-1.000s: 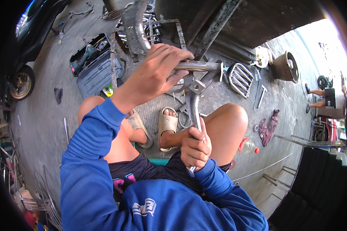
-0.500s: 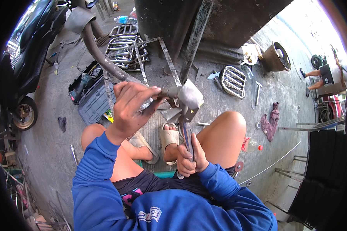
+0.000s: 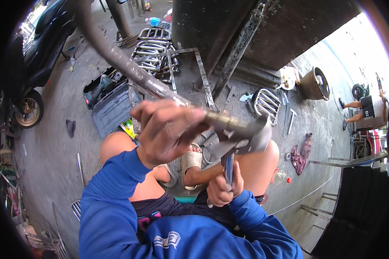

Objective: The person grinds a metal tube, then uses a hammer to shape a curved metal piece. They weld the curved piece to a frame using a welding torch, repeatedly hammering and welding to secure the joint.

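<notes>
A long, bent metal pipe comes down from the upper left and passes through my left hand, whose fingers are wrapped round it. Motion smears that hand a little. Beyond it, the pipe's end widens into a grey metal piece with flat, plate-like parts, also blurred. My right hand is closed round a slim, shiny bluish metal bar held upright just below this end. Whether bar and pipe end touch or are joined, I cannot tell.
Beyond my feet lie an open tool case with a power tool and a stack of chromed racks. A dark bucket, a rag and a plastic bottle are on the right. Another person is at the far right.
The pipe and both hands have shifted to the right, and the pipe's widened end has come lower and nearer. My view has turned slightly. Both hands keep their holds.
</notes>
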The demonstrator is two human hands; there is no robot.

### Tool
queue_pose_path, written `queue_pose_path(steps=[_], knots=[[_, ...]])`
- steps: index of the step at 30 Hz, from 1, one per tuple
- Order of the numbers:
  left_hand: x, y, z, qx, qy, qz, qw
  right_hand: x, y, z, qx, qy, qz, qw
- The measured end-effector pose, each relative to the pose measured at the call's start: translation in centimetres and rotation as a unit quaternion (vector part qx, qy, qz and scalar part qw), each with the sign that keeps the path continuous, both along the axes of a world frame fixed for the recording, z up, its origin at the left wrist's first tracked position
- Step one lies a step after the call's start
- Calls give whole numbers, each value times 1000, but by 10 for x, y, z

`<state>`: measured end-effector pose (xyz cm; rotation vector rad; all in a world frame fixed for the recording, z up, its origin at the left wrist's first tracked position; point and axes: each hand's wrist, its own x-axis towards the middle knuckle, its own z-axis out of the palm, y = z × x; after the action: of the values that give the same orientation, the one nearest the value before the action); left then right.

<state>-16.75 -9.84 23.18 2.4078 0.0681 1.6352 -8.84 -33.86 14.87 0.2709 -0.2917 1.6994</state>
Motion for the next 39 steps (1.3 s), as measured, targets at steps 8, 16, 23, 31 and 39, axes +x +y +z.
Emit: queue_pose_path(steps=[8,16,23,31,39], knots=[[29,14,6,-32,94,14,995,-10,27,27,81,347,89,930],[25,40,-21,-168,187,-117,961,-28,29,30,65,534,13,843],[33,61,-41,-186,246,-151,939,-23,30,25,18,549,-42,835],[47,54,-44,-59,309,-100,944,-15,23,24,-25,528,-23,849],[60,54,-43,-161,391,-152,893,-13,20,32,-37,538,-45,841]])
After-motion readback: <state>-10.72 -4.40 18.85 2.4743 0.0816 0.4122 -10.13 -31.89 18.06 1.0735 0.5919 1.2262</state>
